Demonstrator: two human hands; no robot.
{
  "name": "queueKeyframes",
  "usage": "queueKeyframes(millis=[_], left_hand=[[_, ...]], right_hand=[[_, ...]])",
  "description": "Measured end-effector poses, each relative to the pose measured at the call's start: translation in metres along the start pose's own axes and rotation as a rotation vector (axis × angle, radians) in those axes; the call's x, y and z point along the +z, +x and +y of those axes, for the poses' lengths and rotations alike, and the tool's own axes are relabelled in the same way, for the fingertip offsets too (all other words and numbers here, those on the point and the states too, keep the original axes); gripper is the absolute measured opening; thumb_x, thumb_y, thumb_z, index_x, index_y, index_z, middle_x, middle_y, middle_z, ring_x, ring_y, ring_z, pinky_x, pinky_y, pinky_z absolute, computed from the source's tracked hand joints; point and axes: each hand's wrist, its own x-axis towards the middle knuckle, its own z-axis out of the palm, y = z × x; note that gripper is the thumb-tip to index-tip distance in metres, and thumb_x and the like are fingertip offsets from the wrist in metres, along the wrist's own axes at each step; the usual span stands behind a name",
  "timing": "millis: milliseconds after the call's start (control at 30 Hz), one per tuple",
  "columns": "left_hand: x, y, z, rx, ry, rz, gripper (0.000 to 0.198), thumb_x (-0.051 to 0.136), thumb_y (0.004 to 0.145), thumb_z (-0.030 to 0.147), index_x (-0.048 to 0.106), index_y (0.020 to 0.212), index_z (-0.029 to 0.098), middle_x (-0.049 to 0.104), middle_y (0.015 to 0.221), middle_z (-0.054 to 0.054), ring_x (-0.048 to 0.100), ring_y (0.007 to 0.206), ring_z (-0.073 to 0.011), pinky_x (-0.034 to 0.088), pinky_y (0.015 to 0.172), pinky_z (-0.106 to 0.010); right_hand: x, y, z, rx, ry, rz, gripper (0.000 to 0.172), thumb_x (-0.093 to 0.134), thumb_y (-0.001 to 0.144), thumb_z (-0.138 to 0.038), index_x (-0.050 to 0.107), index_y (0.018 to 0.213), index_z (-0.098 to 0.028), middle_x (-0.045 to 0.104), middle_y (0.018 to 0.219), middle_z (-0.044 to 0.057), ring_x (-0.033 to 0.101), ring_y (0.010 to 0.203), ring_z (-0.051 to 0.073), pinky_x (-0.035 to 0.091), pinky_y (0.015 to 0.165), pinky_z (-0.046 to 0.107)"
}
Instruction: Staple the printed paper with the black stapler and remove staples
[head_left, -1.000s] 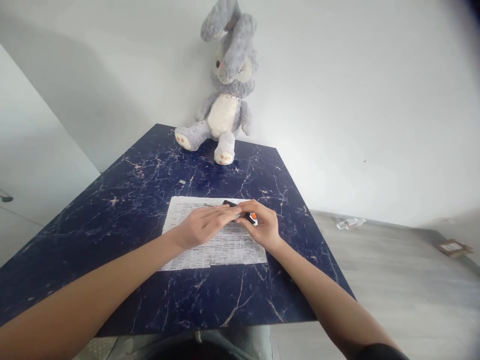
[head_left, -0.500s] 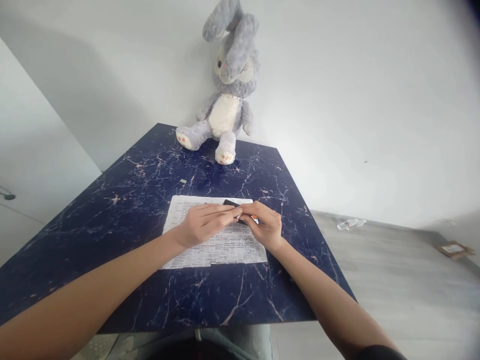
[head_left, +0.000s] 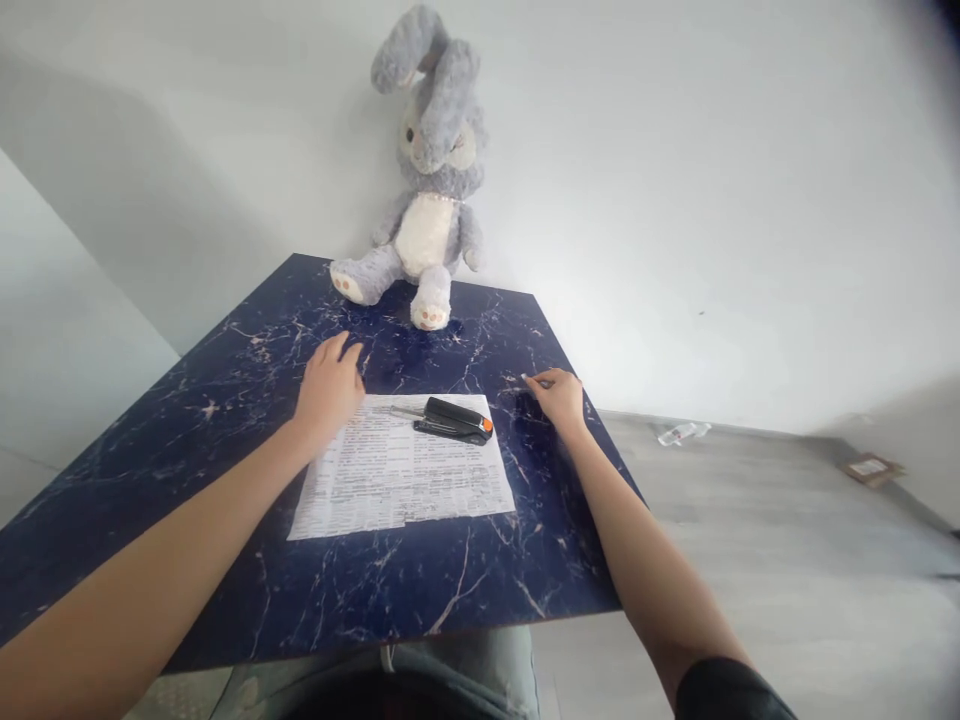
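Note:
A black stapler with an orange end lies on a printed paper sheet. A thin metal piece juts from its left side. My left hand is at the sheet's upper left edge, palm down, fingers stretched and slightly apart; whatever lies under them is hidden. To the right of the sheet, my right hand hovers low over the table with thumb and fingers pinched. A tiny whitish piece shows at its fingertips, too small to name.
A dark blue marbled table carries everything. At its far edge a grey plush rabbit sits against the wall. On the floor to the right lie a clear plastic bottle and a flat brown cardboard piece.
Both hands have parted from the stapler, leaving it on the sheet. My left hand moved left and away from me; my right hand moved right. The small pale green piece is no longer visible.

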Motion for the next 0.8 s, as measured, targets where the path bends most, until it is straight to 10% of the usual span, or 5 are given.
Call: queueKeyframes(millis=[200,467,800], left_hand=[[0.004,0.002,-0.018,-0.062,0.161,-0.29,0.047,0.049,0.083,0.007,0.076,0.121,0.017,0.073,0.126,-0.016,0.071,0.11,-0.0338,0.055,0.099,-0.047],[-0.001,0.003,-0.013,-0.054,0.095,-0.246,0.038,0.048,0.087,0.011,0.079,0.109,0.017,0.075,0.108,-0.015,0.072,0.093,-0.0319,0.054,0.09,-0.044],[-0.001,0.002,-0.016,-0.103,0.136,-0.271,0.029,0.051,0.095,0.018,0.079,0.101,0.015,0.07,0.096,-0.016,0.064,0.092,-0.0314,0.051,0.086,-0.042]], right_hand=[[0.014,0.011,0.021,0.051,-0.084,-0.019,0.021,0.071,0.084,-0.037,0.079,0.077,-0.019,0.076,0.092,0.01,0.069,0.087,0.026,0.05,0.083,0.036],[0.008,0.005,0.0,-0.081,-0.006,0.111,0.021,0.065,0.091,-0.032,0.071,0.076,-0.018,0.069,0.088,0.009,0.063,0.076,0.022,0.049,0.079,0.035],[0.006,-0.039,-0.065,-0.422,0.212,-0.065,0.02,0.062,0.095,-0.028,0.063,0.077,-0.02,0.067,0.09,0.006,0.062,0.081,0.021,0.051,0.077,0.034]])
